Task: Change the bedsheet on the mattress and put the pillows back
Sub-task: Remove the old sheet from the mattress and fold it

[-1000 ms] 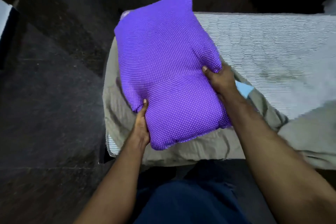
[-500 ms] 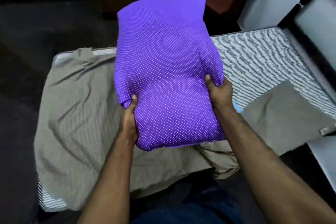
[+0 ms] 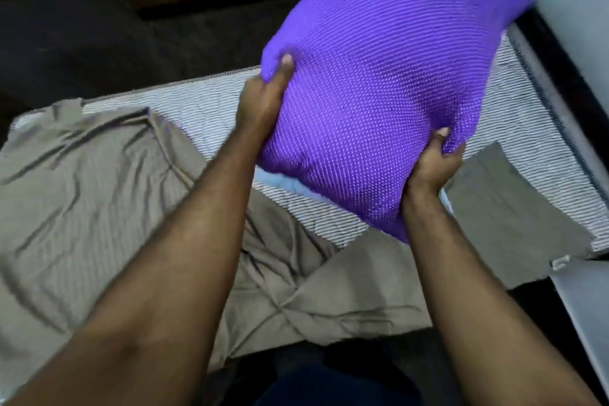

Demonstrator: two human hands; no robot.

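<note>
The purple pillow (image 3: 379, 92) is held up in the air between both hands, above the striped mattress (image 3: 211, 109). It looks light and soft: the cover dents in under each thumb, so it should be taken by its opposite edges, where the stuffing bunches enough to grasp. The left hand (image 3: 263, 102) grips the pillow's left edge, thumb pressed into the top face. The right hand (image 3: 435, 165) clutches the lower right corner, fingers curled underneath. Below and left of the hands, a beige bedsheet (image 3: 82, 181) lies rumpled across the mattress, only partly covering it.
</note>
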